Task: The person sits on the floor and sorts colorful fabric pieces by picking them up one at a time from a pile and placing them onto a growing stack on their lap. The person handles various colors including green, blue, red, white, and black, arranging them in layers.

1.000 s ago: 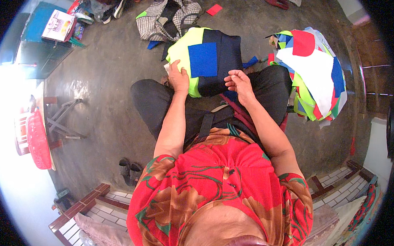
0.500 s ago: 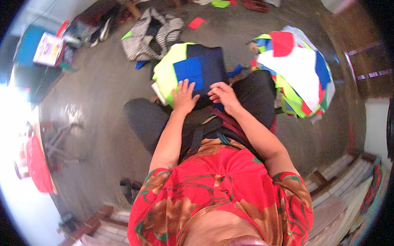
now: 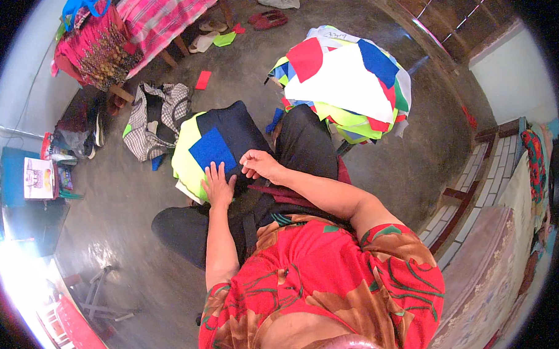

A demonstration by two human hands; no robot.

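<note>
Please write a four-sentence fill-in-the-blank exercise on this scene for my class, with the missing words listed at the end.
1. The bare hand with outspread fingers is the person's ____ one.
2. It lies partly over the flat square cloth piece coloured ____.
3. On the big multicoloured fabric pile, the largest piece showing is ____.
4. In the picture, this pile stands to the ____ of the grey-and-white checked cloth bag.

Missing words: left; blue; white; right.

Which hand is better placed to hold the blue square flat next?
Probably the left hand: it is spread open and reaches over the lower edge of the blue square. The right hand is curled, near dark cloth.
</note>
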